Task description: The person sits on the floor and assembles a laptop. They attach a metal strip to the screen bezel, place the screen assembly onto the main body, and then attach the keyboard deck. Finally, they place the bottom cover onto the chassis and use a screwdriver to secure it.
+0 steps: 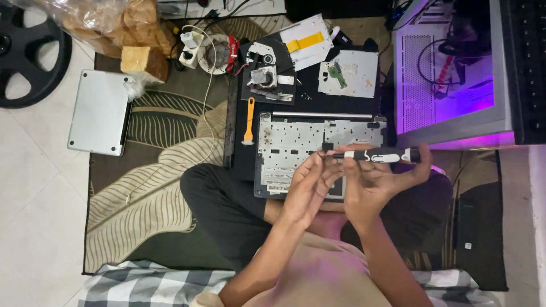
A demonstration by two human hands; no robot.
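Note:
My right hand (375,182) grips a black and white electric screwdriver (380,155), held level with its bit pointing left. The fingertips of my left hand (310,185) pinch at the screwdriver's bit end, and whether a small part sits between them cannot be told. Both hands hover over an opened laptop shell (284,139) lying on my lap, its bare metal keyboard backplate facing up. An orange-handled pry tool (249,120) lies just left of the shell.
A black mat (310,96) beyond the shell holds a fan and heatsink assembly (264,74), a white cover with yellow tape (307,40) and a metal plate with a green board (348,73). A closed silver laptop (101,112) lies left. An open computer case (449,79) glows purple right.

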